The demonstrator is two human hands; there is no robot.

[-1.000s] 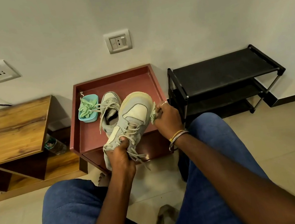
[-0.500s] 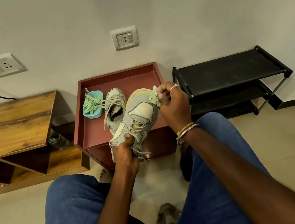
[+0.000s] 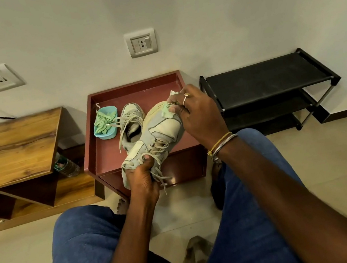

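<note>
I count two shoes. The held shoe (image 3: 159,134) hangs over the cabinet's (image 3: 107,154) front edge, with the left hand's (image 3: 143,180) fingers clamped on its heel end. The right hand (image 3: 197,115) pinches one green cloth (image 3: 168,113) against its toe. The second shoe (image 3: 130,125) and one blue dish (image 3: 106,135) sit toward the back left corner.

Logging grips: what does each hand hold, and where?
Left hand grips the sneaker at its heel end; right hand pinches a green wipe against its toe.
</note>
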